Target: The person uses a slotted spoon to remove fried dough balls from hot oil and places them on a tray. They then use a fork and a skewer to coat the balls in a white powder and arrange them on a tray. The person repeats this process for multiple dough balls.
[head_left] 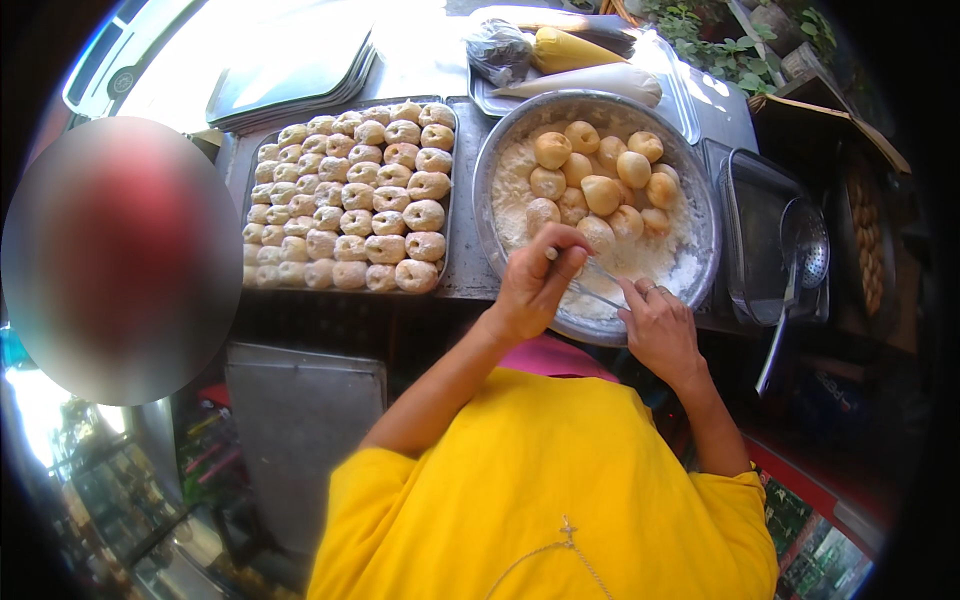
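Utensil (597,296) of thin metal, its exact kind hard to tell, lies over the near part of a broad metal bowl (484,200), at six o'clock if the bowl is the dial and twelve points away from the person. Left hand (545,277), at seven o'clock, is closed around one end, the rounded tip showing by the thumb. Right hand (660,325), at five o'clock, has its fingers folded in at the other end; whether they grip the metal or only touch it, I cannot tell. The utensil looks light and stiff, and powder could make it slippery, so the end in the left fist seems the surest hold.

Inside the bowl, round pastries (602,195) heap from ten o'clock to four, lying in loose white powder (513,190). They look light and soft, likely to dent under a hard pinch; cupping one round its widest part or lifting from below should suit it. The bowl itself is probably rigid and rather heavy when loaded, best taken by the rim at three and nine.

Farther out, at nine o'clock, rows of dusted pastries (360,195) fill a sheet tray (449,200). Stacked trays (290,75) sit toward ten, piping bags (580,50) at twelve, and a perforated skimmer (812,245) leans across a dark tray (760,200) at three.
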The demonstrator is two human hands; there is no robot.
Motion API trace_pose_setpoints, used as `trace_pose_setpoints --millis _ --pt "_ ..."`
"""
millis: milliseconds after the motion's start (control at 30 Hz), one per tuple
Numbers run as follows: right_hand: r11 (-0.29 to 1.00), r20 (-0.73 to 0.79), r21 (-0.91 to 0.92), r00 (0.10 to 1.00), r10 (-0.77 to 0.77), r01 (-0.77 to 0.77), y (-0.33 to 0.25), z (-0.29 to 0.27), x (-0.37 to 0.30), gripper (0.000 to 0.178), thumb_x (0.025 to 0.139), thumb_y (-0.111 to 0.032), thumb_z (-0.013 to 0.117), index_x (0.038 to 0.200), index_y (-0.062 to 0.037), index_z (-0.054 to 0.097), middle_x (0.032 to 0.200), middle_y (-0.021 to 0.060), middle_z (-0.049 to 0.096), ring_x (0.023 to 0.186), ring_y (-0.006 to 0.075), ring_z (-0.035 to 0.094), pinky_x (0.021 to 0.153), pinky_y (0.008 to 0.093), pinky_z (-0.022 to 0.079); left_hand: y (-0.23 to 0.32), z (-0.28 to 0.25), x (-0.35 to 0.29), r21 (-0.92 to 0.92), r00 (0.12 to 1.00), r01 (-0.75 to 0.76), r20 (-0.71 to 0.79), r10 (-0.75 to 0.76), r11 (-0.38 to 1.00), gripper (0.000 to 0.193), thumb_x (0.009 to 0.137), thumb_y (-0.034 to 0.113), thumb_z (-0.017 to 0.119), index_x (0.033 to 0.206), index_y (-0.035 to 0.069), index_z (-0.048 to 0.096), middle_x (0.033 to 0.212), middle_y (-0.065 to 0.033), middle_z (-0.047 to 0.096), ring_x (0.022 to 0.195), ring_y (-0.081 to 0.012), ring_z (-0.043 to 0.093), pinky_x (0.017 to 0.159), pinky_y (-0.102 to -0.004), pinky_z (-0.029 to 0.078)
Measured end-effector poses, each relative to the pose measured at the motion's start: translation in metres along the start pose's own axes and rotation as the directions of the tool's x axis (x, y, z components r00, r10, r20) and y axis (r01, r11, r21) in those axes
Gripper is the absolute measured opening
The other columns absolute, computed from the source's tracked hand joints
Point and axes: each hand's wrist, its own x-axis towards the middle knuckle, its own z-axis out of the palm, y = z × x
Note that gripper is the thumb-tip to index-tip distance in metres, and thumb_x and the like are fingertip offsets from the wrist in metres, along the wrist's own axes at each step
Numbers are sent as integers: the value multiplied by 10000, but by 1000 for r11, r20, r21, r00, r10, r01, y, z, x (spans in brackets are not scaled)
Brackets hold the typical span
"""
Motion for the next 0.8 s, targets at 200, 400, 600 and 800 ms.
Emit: trace_pose_setpoints --millis 200,400,600,800 --pt "972 60 -232 997 58 -42 -16 -4 -7 355 765 -93 593 1105 1 558 903 134 598 812 288 613 703 355 487 33 15 10 -5 954 -216 214 212 976 63 858 32 550 915 7 547 808 -98 573 708 -203 556 633 -282 442" --pt "975 -21 -205 996 81 -84 -19 -7 -2 357 763 -93 591 1104 4 552 932 132 591 829 294 610 715 362 485 85 -79 33 -335 920 -391 -182 349 857 196 894 158 555 950 -27 522 812 -96 566 661 -124 496 610 -233 401" --pt "974 169 -217 981 96 -58 -29 -43 20 319 751 -90 618 1062 -26 593 914 137 603 799 298 601 708 377 469 88 -212 38 93 625 -550 -613 483 830 164 927 165 522 938 2 510 731 -42 501 612 -101 455 617 -257 404" --pt "988 37 111 993 -115 111 -48 -112 90 373 691 -6 627 1064 -7 613 928 187 607 806 359 596 708 411 464 58 -339 43 320 430 -405 -760 487 857 120 953 139 458 917 41 516 645 21 391 570 -74 334 605 -253 347"
